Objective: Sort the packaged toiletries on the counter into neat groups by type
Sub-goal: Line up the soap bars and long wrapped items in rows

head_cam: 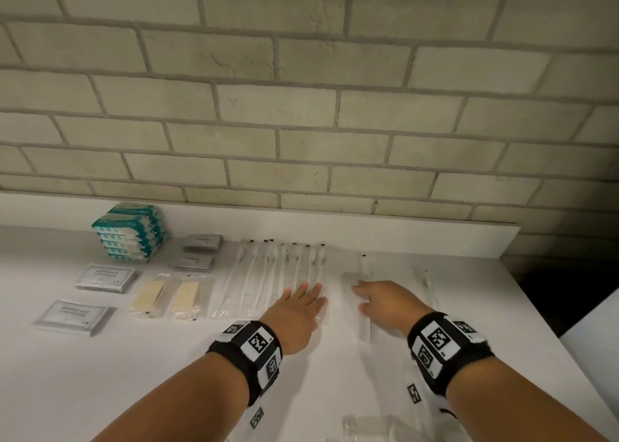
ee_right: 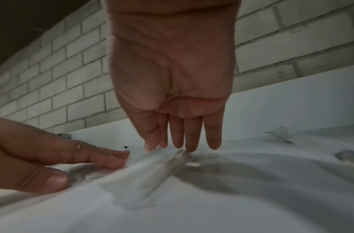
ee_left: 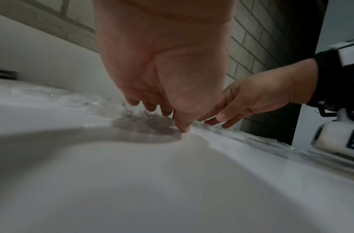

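On counter (head_cam: 100,374): both hands flat, fingers straight, pressing blurred clear packets (head_cam: 365,294).

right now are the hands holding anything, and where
Nothing is gripped. The left hand lies flat on the row of wrapped toothbrushes; the right hand has straight fingertips touching a loose wrapped toothbrush near its middle.

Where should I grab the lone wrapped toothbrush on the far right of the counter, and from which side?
Probably mid-length, from above. The wrapped toothbrush lies flat on the counter, long axis running toward the wall, with bare counter on both long sides. A pinch across its narrow width fits there. The right hand, fingers straight on another clear pack, is nearer to it than the left hand.
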Tool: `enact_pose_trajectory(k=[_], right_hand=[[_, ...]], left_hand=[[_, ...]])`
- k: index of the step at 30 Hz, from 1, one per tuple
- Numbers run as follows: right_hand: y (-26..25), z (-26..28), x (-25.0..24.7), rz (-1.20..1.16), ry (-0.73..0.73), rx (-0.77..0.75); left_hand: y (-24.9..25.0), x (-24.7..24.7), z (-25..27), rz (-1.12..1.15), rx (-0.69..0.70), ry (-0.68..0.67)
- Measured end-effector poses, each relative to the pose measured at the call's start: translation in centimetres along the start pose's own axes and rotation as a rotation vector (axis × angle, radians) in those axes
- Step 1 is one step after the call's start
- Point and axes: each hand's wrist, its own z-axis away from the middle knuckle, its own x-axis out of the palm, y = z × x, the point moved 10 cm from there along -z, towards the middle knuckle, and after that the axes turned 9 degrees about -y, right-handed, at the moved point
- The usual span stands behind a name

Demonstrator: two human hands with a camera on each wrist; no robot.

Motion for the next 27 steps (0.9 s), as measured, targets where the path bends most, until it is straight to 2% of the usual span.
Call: enact_pose_trajectory(k=[5, 10, 15, 18, 20, 23, 25, 27], right_hand=[[-2.2, -0.5, 1.1, -0.038, -0.041, -0.051], [-2.8, -1.4, 0.7, -0.063, -0.015, 0.036], [-4.1, -2.5, 0.6, -0.189, -0.042, -0.005], [-3.2, -1.9, -0.1, -0.238, -0.025, -0.014], [-0.3, -1.0, -1.8, -0.189, 0.073, 0.087], [6.3, 1.7, -4.9, -0.097, 0.222, 0.416], [9.7, 3.1, -4.8, -0.052, 0.137, 0.549], [11.3, 3.2, -3.4, 0.009, -0.016, 0.566]], left_hand=[[0.2, -0.1, 0.1, 0.03, 0.009, 0.002], [0.2, -0.1, 0.1, 0.043, 0.015, 0.003], [0.0, -0.1, 0.1, 0.05, 0.028, 0.032], [0.2, -0.1, 0.2, 0.036, 0.028, 0.049], [0.9, -0.4, 0.2, 0.018, 0.064, 0.069], [2.6, -0.5, 0.0, -0.007, 0.158, 0.087], [3.5, -0.3, -0.3, -0.022, 0.181, 0.065], [3.9, -0.3, -0.4, -0.027, 0.174, 0.05]])
